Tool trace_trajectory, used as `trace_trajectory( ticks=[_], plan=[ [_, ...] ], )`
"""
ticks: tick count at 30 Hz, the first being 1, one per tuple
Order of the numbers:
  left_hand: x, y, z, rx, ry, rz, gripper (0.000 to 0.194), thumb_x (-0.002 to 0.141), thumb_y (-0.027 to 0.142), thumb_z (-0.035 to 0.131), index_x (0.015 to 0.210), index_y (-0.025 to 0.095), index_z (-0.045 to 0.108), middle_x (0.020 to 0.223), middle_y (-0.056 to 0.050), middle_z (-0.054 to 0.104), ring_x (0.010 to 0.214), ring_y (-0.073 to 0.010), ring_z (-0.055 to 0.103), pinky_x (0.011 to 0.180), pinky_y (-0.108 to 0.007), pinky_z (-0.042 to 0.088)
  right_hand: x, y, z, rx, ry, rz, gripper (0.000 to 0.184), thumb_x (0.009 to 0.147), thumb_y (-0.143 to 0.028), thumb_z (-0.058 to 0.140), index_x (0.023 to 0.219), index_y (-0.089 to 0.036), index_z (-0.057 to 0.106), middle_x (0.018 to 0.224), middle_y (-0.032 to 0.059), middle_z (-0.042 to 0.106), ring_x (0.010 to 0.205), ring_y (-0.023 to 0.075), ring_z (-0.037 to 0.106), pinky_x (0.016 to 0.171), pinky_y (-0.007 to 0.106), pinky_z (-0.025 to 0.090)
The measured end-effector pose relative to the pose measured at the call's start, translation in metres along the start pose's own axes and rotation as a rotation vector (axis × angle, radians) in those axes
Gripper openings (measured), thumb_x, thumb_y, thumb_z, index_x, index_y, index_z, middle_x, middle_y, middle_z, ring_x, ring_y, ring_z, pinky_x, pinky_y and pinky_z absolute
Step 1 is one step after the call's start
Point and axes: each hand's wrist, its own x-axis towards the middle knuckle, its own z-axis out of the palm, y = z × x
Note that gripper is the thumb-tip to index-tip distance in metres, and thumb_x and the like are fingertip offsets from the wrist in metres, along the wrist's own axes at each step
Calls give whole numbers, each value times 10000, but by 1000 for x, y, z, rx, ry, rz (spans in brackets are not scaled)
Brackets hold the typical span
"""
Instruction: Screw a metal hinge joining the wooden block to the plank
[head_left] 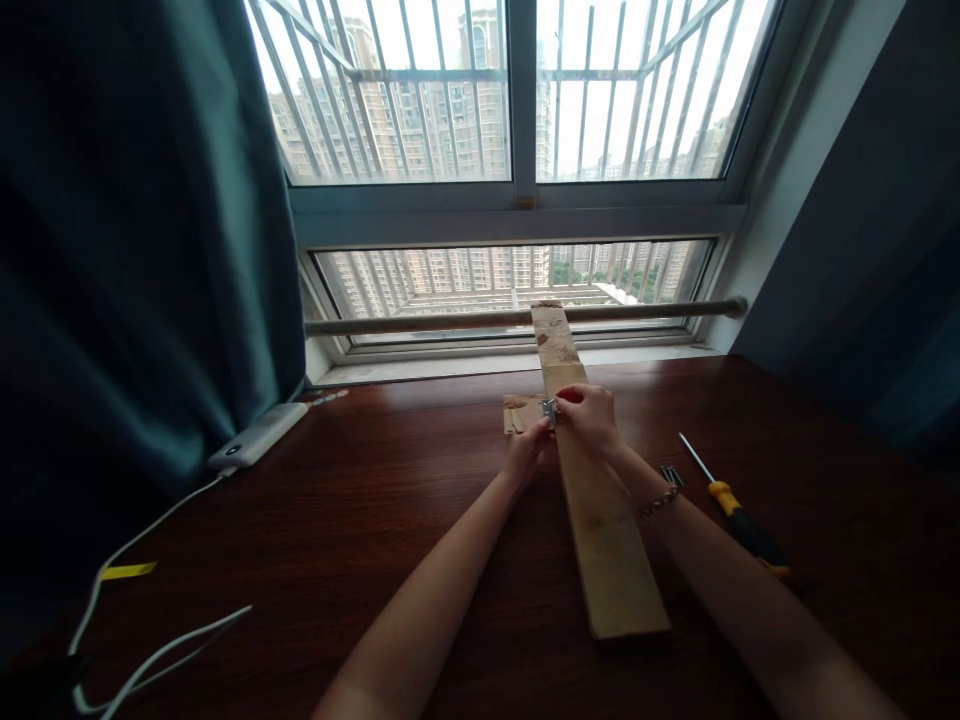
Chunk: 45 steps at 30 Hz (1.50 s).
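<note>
A long wooden board (604,530) lies lengthwise on the table, its far end reaching the window bar. A short wooden piece (517,413) sits against its left side, forming a cross shape. At the joint is a small silvery metal bracket (550,411), possibly a hinge; its exact shape is hard to make out. My left hand (529,450) is closed at the bracket's near edge, fingers pressed on it. Over the board, my right hand (592,415) is closed in a pinch at the bracket's right side. Anything between its fingertips is hidden.
A yellow-and-black screwdriver (731,505) lies on the right, with several screws (670,475) by my right forearm. On the left are a white power strip (259,437), its cable (124,545) and a yellow strip (129,571). A horizontal bar (450,321) crosses before the window.
</note>
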Motion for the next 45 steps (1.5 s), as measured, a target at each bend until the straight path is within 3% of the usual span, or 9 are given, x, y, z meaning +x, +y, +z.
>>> trace_trajectory(
  ticks=[8, 14, 27, 37, 45],
  plan=[
    [2, -2, -3, 0, 8, -3, 272, 601, 158, 702, 870, 119, 685, 866, -63, 682, 693, -118, 596, 578, -198, 440, -1, 6, 7, -88, -5, -170, 128, 730, -187, 590, 789, -161, 700, 756, 44, 687, 656, 146, 619, 628, 230, 472],
    [0, 0, 1, -18, 83, -12, 267, 550, 104, 710, 816, 110, 689, 808, -52, 686, 630, -105, 583, 558, -195, 449, -4, 3, 7, -232, -67, -348, 169, 764, -123, 543, 810, -151, 703, 791, 59, 648, 715, 148, 598, 684, 231, 445],
    [2, -3, -6, -33, 45, -19, 188, 570, 98, 691, 758, 92, 688, 777, -54, 676, 623, -104, 578, 555, -203, 441, -4, 5, 9, -228, -50, -382, 170, 803, -146, 530, 830, -163, 697, 800, 46, 628, 727, 137, 585, 691, 219, 426],
    [0, -1, -4, -45, 40, -30, 177, 585, 83, 678, 761, 91, 692, 784, -57, 671, 643, -105, 574, 573, -206, 435, -9, 1, 8, -402, -109, -425, 208, 871, -185, 454, 924, -181, 655, 859, 50, 610, 770, 137, 569, 710, 214, 399],
    [1, -3, -6, -13, 53, -51, 161, 628, 93, 649, 783, 83, 691, 802, -67, 670, 671, -115, 578, 594, -216, 434, -5, 3, 9, -453, -92, -410, 176, 863, -270, 502, 761, -174, 608, 783, 41, 583, 735, 146, 547, 663, 224, 372]
  ],
)
